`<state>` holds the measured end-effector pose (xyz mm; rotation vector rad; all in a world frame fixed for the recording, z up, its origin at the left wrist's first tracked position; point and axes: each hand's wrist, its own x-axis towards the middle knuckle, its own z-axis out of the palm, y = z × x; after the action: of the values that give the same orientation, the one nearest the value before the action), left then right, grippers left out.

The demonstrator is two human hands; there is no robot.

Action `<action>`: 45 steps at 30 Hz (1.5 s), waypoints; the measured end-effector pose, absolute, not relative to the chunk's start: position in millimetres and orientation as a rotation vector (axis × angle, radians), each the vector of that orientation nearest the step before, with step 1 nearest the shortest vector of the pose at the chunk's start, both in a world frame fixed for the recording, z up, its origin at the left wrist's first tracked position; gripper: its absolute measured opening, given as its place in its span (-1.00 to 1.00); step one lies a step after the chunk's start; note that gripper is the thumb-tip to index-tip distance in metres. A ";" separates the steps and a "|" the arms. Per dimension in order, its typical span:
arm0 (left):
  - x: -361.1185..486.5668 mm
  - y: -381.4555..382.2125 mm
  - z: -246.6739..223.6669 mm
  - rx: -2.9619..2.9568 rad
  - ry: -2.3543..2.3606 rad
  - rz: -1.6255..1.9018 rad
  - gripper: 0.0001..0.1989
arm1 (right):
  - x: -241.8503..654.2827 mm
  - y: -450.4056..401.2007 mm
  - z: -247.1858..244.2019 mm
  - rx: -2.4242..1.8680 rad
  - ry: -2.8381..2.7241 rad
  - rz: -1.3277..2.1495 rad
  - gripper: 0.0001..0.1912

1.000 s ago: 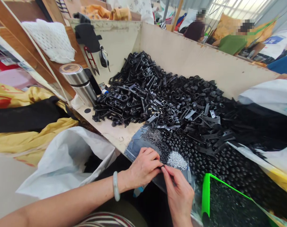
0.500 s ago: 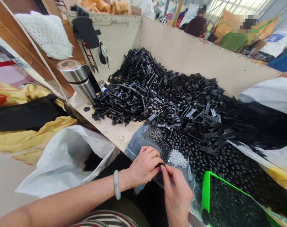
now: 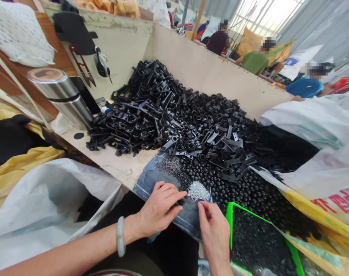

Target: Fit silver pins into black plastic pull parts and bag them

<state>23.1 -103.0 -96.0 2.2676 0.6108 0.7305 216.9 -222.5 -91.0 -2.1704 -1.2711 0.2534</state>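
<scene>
My left hand (image 3: pixel 159 207), with a pale bangle (image 3: pixel 120 236) at the wrist, is over the denim cloth (image 3: pixel 154 168). Its fingers curl round a small dark part (image 3: pixel 180 202), partly hidden. To its right, my right hand (image 3: pixel 216 226) has thumb and forefinger pressed together near the silver pins (image 3: pixel 198 191); whatever they hold is too small to make out. The two hands are apart. Small grey screws (image 3: pixel 171 165) lie above the left hand, and black round beads (image 3: pixel 249 191) spread to the right of the pins.
Piles of black plastic parts (image 3: pixel 134 122) fill the middle of the bench. A green-rimmed tray (image 3: pixel 229 226) stands at the right. A steel flask (image 3: pixel 72 109) is at the left. White sacks (image 3: pixel 300 119) lie on the right. Several people sit beyond the partition (image 3: pixel 208 69).
My hands, which met at the fingertips, have come apart. The view has swung to the right, so the bench and piles sit further left in the picture.
</scene>
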 end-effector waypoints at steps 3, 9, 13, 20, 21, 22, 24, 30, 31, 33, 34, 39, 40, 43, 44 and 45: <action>24.8 -103.5 -96.2 2.245 0.628 0.725 -0.77 | 214.7 -212.5 -93.4 -2.173 -1.325 0.236 -0.56; 29.6 -101.7 -103.0 2.270 0.593 0.790 -0.89 | 206.9 -209.8 -99.7 -2.209 -1.373 0.189 -0.55; 28.3 -99.7 -102.2 2.290 0.557 0.770 -0.90 | 206.9 -207.7 -97.9 -2.255 -1.387 0.201 -0.64; 27.1 -100.0 -99.5 2.263 0.568 0.768 -0.90 | 209.9 -196.5 -88.6 -2.316 -1.485 0.202 -0.75; 27.2 -100.2 -99.9 2.249 0.573 0.767 -0.90 | 210.0 -195.8 -87.3 -2.315 -1.500 0.202 -0.74; 27.3 -100.2 -100.3 2.235 0.578 0.769 -0.90 | 210.2 -195.5 -86.2 -2.311 -1.513 0.204 -0.73; 27.5 -100.2 -100.8 2.219 0.585 0.769 -0.90 | 210.6 -195.9 -84.5 -2.298 -1.529 0.215 -0.72; 27.7 -100.5 -102.5 2.202 0.593 0.776 -0.90 | 215.2 -205.3 -83.6 -2.287 -1.461 0.277 -0.71; 27.9 -100.5 -102.9 2.200 0.593 0.778 -0.89 | 215.9 -207.1 -83.9 -2.277 -1.440 0.293 -0.69; 28.2 -100.4 -103.6 2.199 0.595 0.780 -0.89 | 216.1 -209.2 -84.3 -2.248 -1.406 0.331 -0.64; 28.4 -100.2 -103.7 2.201 0.597 0.780 -0.89 | 215.8 -209.2 -84.2 -2.234 -1.396 0.350 -0.62; 28.5 -99.4 -101.8 2.217 0.599 0.768 -0.90 | 215.6 -199.4 -82.3 -2.210 -1.415 0.422 -0.63; 28.3 -99.4 -101.3 2.218 0.599 0.764 -0.90 | 216.7 -197.1 -81.7 -2.205 -1.422 0.440 -0.63; 27.6 -99.9 -100.4 2.226 0.600 0.752 -0.89 | 220.7 -194.4 -80.2 -2.190 -1.437 0.494 -0.64; 27.4 -100.2 -100.3 2.228 0.602 0.752 -0.89 | 221.1 -195.2 -79.8 -2.180 -1.429 0.524 -0.65; 27.1 -100.5 -100.4 2.229 0.601 0.752 -0.89 | 220.5 -196.8 -79.5 -2.158 -1.385 0.577 -0.65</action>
<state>27.1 -100.5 -100.4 2.2292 0.6015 0.7524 220.5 -196.8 -79.5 -2.1578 -1.3850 0.5767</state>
